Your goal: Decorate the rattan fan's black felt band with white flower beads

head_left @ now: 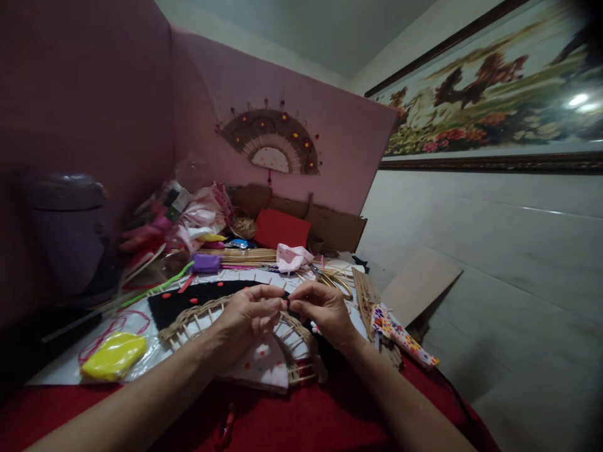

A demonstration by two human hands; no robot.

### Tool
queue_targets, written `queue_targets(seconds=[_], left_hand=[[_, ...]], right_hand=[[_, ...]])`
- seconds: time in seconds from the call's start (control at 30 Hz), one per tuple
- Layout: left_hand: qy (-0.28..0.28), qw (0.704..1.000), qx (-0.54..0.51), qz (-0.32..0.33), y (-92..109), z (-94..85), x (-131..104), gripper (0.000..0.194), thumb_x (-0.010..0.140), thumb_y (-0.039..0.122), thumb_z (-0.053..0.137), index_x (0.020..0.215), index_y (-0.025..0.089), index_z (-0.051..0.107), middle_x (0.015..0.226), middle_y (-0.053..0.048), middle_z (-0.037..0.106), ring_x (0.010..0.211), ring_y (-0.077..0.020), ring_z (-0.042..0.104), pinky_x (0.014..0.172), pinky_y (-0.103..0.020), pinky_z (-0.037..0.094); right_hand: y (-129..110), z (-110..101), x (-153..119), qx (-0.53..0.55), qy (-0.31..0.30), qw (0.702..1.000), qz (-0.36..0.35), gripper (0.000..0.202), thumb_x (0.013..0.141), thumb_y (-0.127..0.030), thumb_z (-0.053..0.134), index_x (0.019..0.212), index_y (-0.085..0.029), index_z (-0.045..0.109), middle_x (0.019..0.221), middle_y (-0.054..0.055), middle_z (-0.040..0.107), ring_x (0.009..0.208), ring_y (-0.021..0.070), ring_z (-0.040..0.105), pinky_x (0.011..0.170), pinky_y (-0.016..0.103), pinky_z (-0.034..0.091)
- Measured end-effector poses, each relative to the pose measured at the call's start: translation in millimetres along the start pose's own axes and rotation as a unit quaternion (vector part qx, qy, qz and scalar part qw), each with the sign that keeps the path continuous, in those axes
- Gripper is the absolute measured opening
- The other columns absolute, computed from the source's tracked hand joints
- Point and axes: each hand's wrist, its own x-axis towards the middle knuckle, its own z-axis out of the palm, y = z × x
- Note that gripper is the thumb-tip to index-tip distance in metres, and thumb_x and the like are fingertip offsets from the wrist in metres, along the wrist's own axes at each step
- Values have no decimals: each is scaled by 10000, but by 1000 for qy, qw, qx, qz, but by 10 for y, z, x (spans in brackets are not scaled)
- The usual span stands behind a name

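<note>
Over a half-round craft fan, my left hand (249,314) and my right hand (327,314) meet with fingertips almost touching. A tiny red piece (284,304) shows at the left thumb and fingertips, which are pinched together. My right fingers are pinched too, but whatever they hold is too small to make out. Below them, the fan has a black outer band (162,307) with red dots, a braided twine strip (175,330), thin wooden ribs and a pale inner fabric piece (264,370) with a white flower. Part of the fan is hidden by my hands and wrists.
A yellow packet (115,356) lies at left, a purple packet (206,263) behind. Gold-handled scissors (346,289) and wooden sticks (249,255) are at the back. A flower-patterned tool (405,339) rests at right. A finished fan (273,135) hangs on the pink panel.
</note>
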Motion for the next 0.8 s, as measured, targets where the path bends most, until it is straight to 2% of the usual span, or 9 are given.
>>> queue_targets(seconds=[0.17, 0.43, 0.53, 0.63, 0.8], left_hand=[[-4, 1000, 16, 9, -18, 1, 14, 161, 608, 129, 754, 699, 87, 628, 637, -17, 600, 531, -47, 512, 481, -136, 376], [-26, 1000, 12, 10, -10, 11, -7, 186, 649, 208, 729, 763, 87, 648, 613, 10, 519, 472, -32, 390, 411, -155, 292], [-30, 1000, -3, 8, 2, 21, -9, 190, 641, 149, 713, 812, 80, 667, 667, -23, 577, 514, -44, 444, 437, -154, 325], [-4, 1000, -11, 6, 8, 25, -11, 222, 598, 74, 721, 813, 93, 670, 729, -49, 632, 602, -70, 533, 520, -156, 388], [-2, 1000, 9, -3, -19, 2, -9, 180, 596, 116, 749, 743, 112, 644, 680, -34, 630, 554, -71, 525, 478, -168, 355]], right_hand=[[-4, 11, -7, -3, -14, 1000, -16, 81, 685, -219, 702, 757, -182, 695, 678, -5, 587, 519, 74, 509, 449, 185, 437], [4, 12, -24, -61, -3, 998, -21, 84, 739, -249, 661, 777, -174, 651, 664, -15, 572, 531, 73, 493, 477, 184, 429], [21, 7, -35, -93, -4, 995, -31, 112, 774, -274, 624, 821, -176, 652, 714, 4, 584, 558, 85, 503, 496, 200, 435], [32, 9, -41, -121, -1, 992, -40, 118, 784, -286, 612, 818, -177, 642, 722, 9, 578, 569, 92, 504, 509, 209, 434], [45, 19, -40, -112, 0, 993, -27, 118, 779, -287, 617, 823, -178, 606, 689, -5, 564, 547, 89, 503, 507, 209, 424]])
